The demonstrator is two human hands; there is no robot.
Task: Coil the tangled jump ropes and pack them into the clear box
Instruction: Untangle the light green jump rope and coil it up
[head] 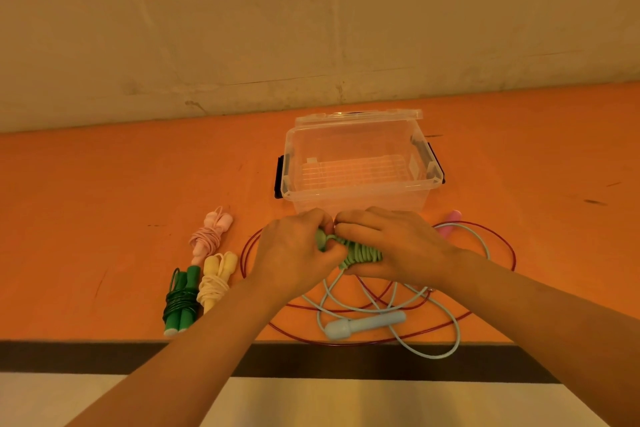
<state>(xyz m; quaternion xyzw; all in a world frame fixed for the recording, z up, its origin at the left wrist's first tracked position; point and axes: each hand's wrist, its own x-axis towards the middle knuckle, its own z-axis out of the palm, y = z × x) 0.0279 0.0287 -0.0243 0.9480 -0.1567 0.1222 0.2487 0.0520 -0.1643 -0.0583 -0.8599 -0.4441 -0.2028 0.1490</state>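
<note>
An orange table (104, 184) with dark scuffs; behind it a pale, stained wall (242, 28); a dark strip along its near edge.

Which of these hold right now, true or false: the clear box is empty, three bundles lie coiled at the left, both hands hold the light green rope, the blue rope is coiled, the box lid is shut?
1. The clear box is empty. True.
2. Three coiled bundles lie at the left: pink bundle, yellow bundle, dark green bundle. True.
3. The left hand and right hand both hold the light green rope. True.
4. The blue rope is coiled. False: it lies loose, tangled with the red rope.
5. The box lid is shut. False: it stands open behind.
</note>
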